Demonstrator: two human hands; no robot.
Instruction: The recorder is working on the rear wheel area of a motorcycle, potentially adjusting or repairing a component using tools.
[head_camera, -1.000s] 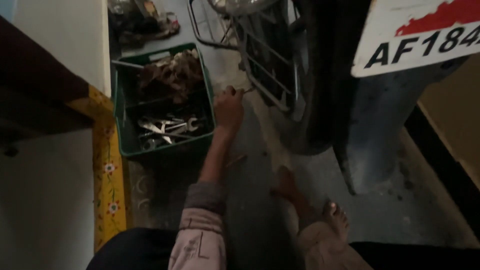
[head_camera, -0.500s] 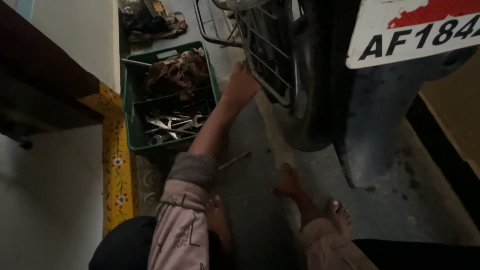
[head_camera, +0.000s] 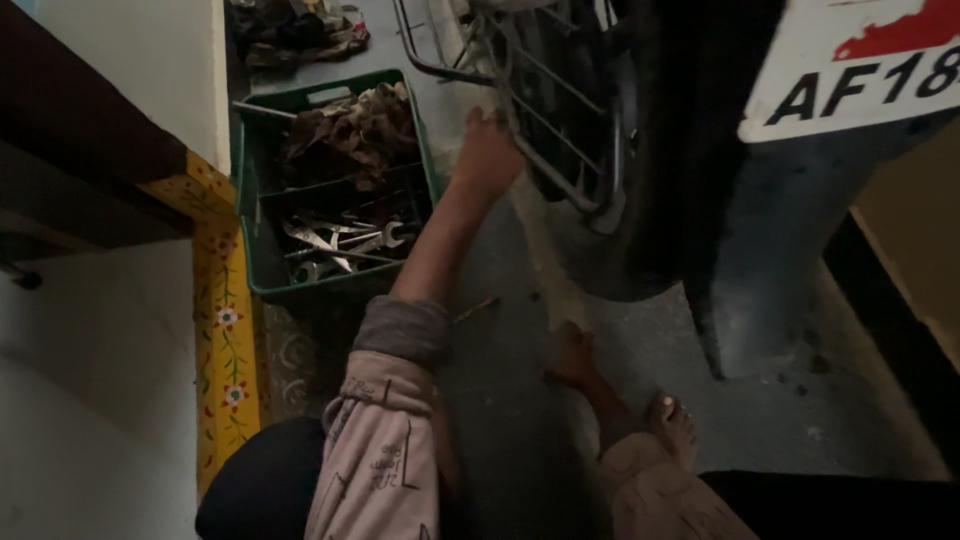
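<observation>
Head view: left hand (head_camera: 487, 155) reaches to the chrome guard rail (head_camera: 560, 180) beside the motorcycle's rear wheel (head_camera: 640, 150), fingers seemingly curled on a bar, though dimness blurs the grip. Right hand (head_camera: 572, 355) rests on the floor, fingers together. Green crate (head_camera: 262, 262) of spanners (head_camera: 335, 245) sits just left.

Metal guard (head_camera: 560, 130): grey tubular bars, bolted beside the dark rear wheel (head_camera: 650, 150), standing upright above the floor. Gripped at its lower left bar by the left hand (head_camera: 487, 155), fingers curled round the tube. Right hand (head_camera: 572, 355) flat on the floor, below the wheel.
</observation>
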